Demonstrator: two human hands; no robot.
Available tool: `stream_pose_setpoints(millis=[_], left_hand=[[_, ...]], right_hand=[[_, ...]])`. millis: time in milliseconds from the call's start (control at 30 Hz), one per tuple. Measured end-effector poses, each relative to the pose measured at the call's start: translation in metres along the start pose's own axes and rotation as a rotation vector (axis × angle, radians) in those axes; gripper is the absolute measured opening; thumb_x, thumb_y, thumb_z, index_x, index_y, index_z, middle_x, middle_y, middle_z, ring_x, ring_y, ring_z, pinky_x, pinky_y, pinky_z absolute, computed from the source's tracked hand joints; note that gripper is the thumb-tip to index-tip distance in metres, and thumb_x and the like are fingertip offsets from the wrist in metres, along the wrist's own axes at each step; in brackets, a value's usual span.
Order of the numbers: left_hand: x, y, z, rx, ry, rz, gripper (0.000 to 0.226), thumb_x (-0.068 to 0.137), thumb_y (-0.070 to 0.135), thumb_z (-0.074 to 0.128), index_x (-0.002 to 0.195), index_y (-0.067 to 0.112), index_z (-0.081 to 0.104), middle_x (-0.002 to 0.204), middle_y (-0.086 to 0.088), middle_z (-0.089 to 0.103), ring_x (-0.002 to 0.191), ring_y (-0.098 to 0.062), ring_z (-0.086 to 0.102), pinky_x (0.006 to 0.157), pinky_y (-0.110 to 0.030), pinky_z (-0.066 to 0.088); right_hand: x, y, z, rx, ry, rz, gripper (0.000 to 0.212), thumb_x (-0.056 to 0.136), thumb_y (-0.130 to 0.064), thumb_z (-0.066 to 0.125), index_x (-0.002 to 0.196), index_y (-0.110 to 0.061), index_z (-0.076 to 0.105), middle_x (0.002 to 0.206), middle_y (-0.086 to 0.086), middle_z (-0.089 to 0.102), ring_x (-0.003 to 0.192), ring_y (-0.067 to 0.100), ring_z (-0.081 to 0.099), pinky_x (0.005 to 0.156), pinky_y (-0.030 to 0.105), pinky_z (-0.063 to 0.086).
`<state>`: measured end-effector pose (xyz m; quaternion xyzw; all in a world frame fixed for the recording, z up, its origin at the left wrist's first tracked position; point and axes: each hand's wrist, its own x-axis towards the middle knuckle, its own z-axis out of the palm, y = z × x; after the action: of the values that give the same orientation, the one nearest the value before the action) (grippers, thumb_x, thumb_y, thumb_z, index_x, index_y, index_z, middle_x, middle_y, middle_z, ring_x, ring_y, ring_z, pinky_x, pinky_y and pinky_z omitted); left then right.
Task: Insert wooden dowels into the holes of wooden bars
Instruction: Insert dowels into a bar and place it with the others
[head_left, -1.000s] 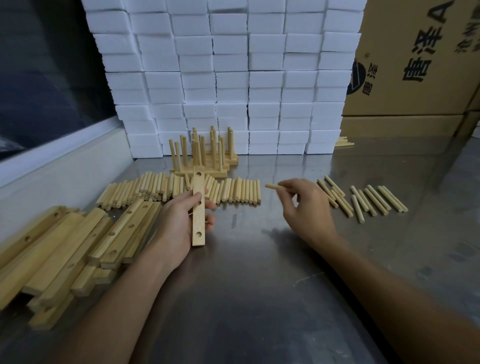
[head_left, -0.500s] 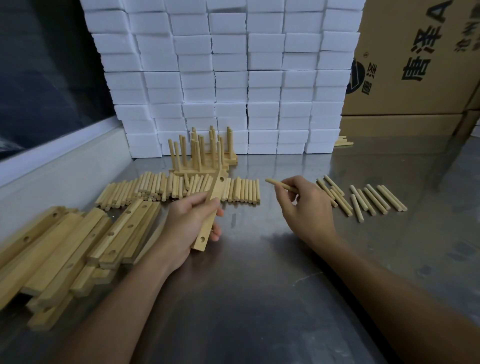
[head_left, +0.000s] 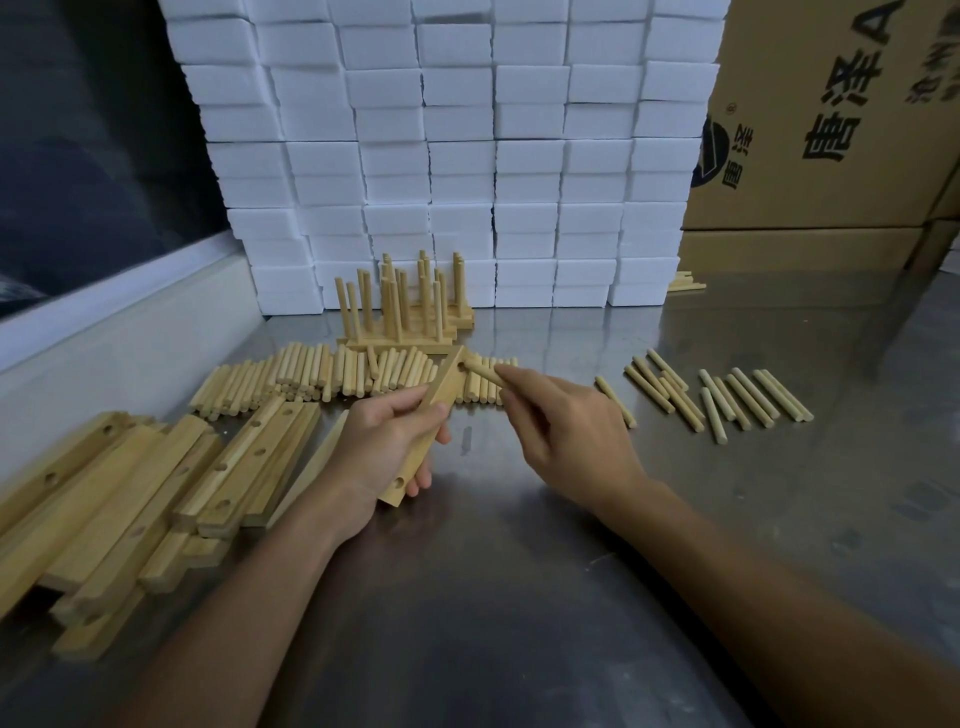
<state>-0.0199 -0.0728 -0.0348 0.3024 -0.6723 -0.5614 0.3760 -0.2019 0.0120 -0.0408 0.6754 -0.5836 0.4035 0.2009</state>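
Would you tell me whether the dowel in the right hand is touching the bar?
Touching: in the head view the dowel tip meets the top hole of the bar that the left hand grips.

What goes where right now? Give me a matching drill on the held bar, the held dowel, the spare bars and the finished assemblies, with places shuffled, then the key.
Things:
1. held bar
2. held dowel
3. spare bars
4. finished assemblies

Places:
A. standing at the foot of the white blocks
B. piled on the table's left side
C. pinched by the right hand, tip at the bar's top hole
D. gripped in the left hand, tilted

Pairs: 1-D, 2-C, 3-B, 4-A
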Motion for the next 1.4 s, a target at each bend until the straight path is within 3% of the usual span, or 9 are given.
stream_pose_setpoints(millis=[333, 467, 633, 800, 933, 1067, 1133, 1233, 1400], left_hand=[[0.001, -0.011, 0.008, 0.181, 0.118, 0.123, 0.053, 0.093, 0.018, 0.064, 0.087, 0.071, 0.062, 0.063, -0.002, 0.064, 0.040, -0.016, 0.050, 0.039, -0.025, 0.041], [0.003, -0.013, 0.012, 0.278, 0.128, 0.191, 0.044, 0.093, 0.017, 0.064, 0.107, 0.058, 0.057, 0.059, 0.020, 0.065, 0.035, -0.012, 0.047, 0.037, -0.020, 0.038], [0.003, -0.013, 0.013, 0.362, 0.129, 0.260, 0.040, 0.092, 0.023, 0.064, 0.128, 0.039, 0.060, 0.055, 0.018, 0.063, 0.040, -0.010, 0.045, 0.041, -0.033, 0.040], [0.002, -0.015, 0.009, 0.430, 0.148, 0.268, 0.039, 0.085, 0.035, 0.063, 0.124, 0.041, 0.065, 0.080, 0.021, 0.072, 0.049, -0.021, 0.055, 0.044, -0.044, 0.048], [0.003, -0.016, 0.004, 0.539, 0.166, 0.354, 0.039, 0.090, 0.023, 0.068, 0.128, 0.028, 0.065, 0.089, 0.053, 0.056, 0.077, 0.006, 0.060, 0.071, -0.018, 0.053], [0.001, -0.012, 0.006, 0.549, 0.195, 0.436, 0.043, 0.087, 0.025, 0.067, 0.130, 0.023, 0.064, 0.084, 0.036, 0.061, 0.080, 0.001, 0.056, 0.070, -0.023, 0.054], [0.001, -0.011, 0.006, 0.581, 0.194, 0.408, 0.042, 0.089, 0.024, 0.067, 0.130, 0.024, 0.063, 0.084, 0.028, 0.063, 0.076, 0.000, 0.058, 0.071, -0.027, 0.055], [0.000, -0.012, 0.008, 0.647, 0.135, 0.316, 0.041, 0.092, 0.025, 0.063, 0.133, 0.030, 0.061, 0.078, 0.011, 0.070, 0.061, -0.012, 0.061, 0.060, -0.040, 0.055], [0.000, -0.003, 0.013, 0.627, 0.165, 0.441, 0.033, 0.090, 0.024, 0.063, 0.122, 0.022, 0.069, 0.075, -0.004, 0.071, 0.061, -0.019, 0.061, 0.058, -0.038, 0.050]], right_hand=[[0.001, -0.001, -0.001, -0.070, 0.012, -0.038, 0.024, 0.093, -0.016, 0.061, 0.114, -0.010, 0.071, 0.066, 0.005, 0.060, 0.048, 0.025, 0.051, 0.037, 0.033, 0.039], [-0.001, 0.000, -0.003, -0.116, 0.020, -0.065, 0.022, 0.094, -0.018, 0.057, 0.109, -0.009, 0.071, 0.067, 0.004, 0.060, 0.046, 0.023, 0.048, 0.037, 0.029, 0.035], [-0.003, 0.001, 0.001, -0.089, 0.051, -0.019, 0.023, 0.097, -0.021, 0.054, 0.107, -0.009, 0.070, 0.070, 0.002, 0.065, 0.049, 0.023, 0.054, 0.039, 0.031, 0.040], [-0.001, -0.002, 0.002, 0.279, -0.123, 0.258, 0.024, 0.102, -0.022, 0.051, 0.101, -0.008, 0.070, 0.060, 0.004, 0.055, 0.052, 0.015, 0.047, 0.051, 0.039, 0.042], [0.006, -0.008, -0.003, 0.666, -0.196, 0.598, 0.030, 0.103, -0.025, 0.049, 0.091, -0.010, 0.072, 0.051, -0.002, 0.035, 0.043, 0.008, 0.028, 0.044, 0.024, 0.025], [0.012, -0.005, -0.013, 1.109, -0.300, 0.872, 0.033, 0.104, -0.023, 0.046, 0.090, -0.004, 0.069, 0.052, -0.004, 0.030, 0.044, 0.010, 0.022, 0.042, 0.023, 0.022], [0.007, -0.009, -0.012, 0.804, -0.277, 0.724, 0.033, 0.104, -0.027, 0.046, 0.091, -0.008, 0.070, 0.054, -0.003, 0.038, 0.045, 0.011, 0.031, 0.043, 0.026, 0.031], [-0.003, -0.014, -0.002, -0.033, -0.307, 0.271, 0.030, 0.103, -0.031, 0.042, 0.091, -0.012, 0.062, 0.071, -0.002, 0.051, 0.060, 0.018, 0.048, 0.056, 0.038, 0.043], [0.000, -0.010, -0.004, -0.130, -0.170, 0.222, 0.027, 0.103, -0.029, 0.040, 0.087, -0.013, 0.054, 0.061, -0.005, 0.046, 0.051, 0.018, 0.046, 0.046, 0.030, 0.027]])
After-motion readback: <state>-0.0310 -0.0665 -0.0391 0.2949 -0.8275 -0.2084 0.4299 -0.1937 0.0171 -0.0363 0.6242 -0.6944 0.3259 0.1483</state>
